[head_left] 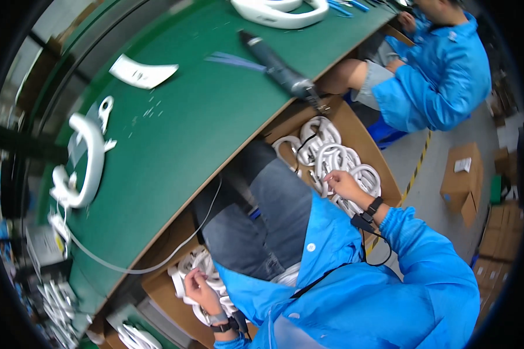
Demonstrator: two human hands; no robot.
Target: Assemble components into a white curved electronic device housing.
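My right hand [344, 185], bent at the fingers, is closed on a white coiled cable [336, 157] among several in an open cardboard box [384, 168] at my right. At my left, my left hand [202, 292] is low over a second cardboard box [163, 294], its fingers curled against a white cable bundle [183, 283]. What lies under the fingertips of both hands is partly hidden. Both wrists wear dark bands, and a black cord hangs from the right one.
On the green table [174, 157] lie a dark power screwdriver [279, 65], a white curved housing [90, 163], a white label strip [142, 72] and a white ring-shaped part [285, 14]. A thin white cable [134, 270] droops over its edge. A co-worker [436, 70] sits at the far right.
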